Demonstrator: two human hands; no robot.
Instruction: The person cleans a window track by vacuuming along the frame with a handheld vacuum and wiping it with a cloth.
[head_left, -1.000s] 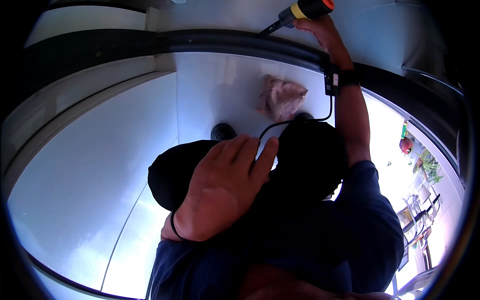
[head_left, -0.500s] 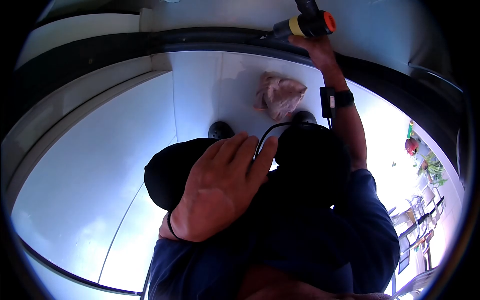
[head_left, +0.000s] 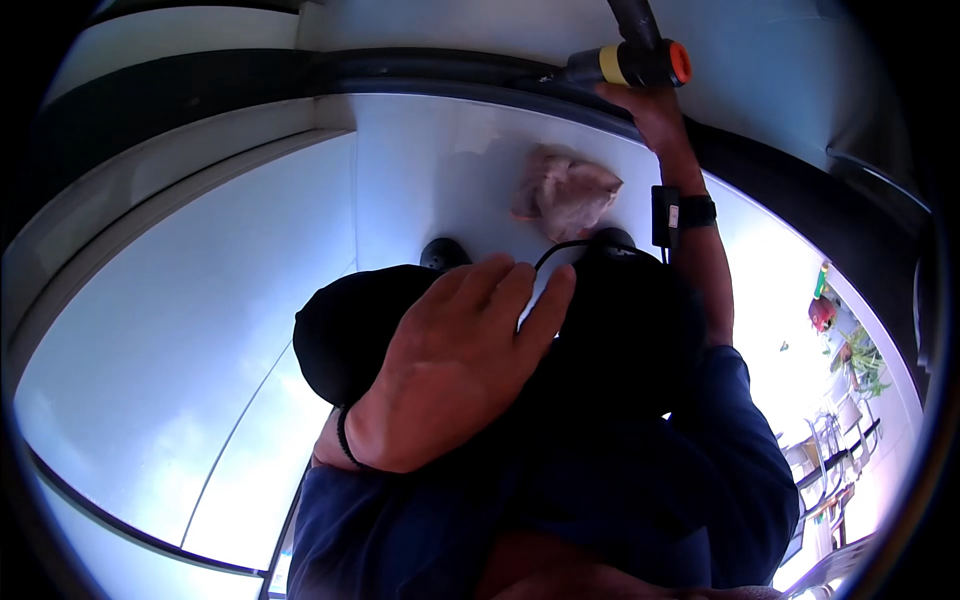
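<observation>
My right hand (head_left: 655,103) is up at the top right, wrapped round a dark, pistol-shaped power tool (head_left: 630,65). The tool has a yellow band and an orange end, and its narrow tip points left along a dark rim. Most of the right fingers are hidden behind the tool. Over my lap lies my left hand (head_left: 465,350), back upward, fingers stretched out and thumb apart, with nothing seen in it. A dark bracelet circles the left wrist.
A crumpled, pale pinkish cloth or bag (head_left: 567,193) lies on the floor before my feet. The dark curved rim (head_left: 430,75) crosses the top. A black box (head_left: 664,215) with a cable sits by my right wrist. Chairs (head_left: 825,450) and plants (head_left: 860,360) stand far right.
The tool and my right hand appear slightly further right and lower in view. My left hand has also shifted a little right. The whole view has moved slightly.
</observation>
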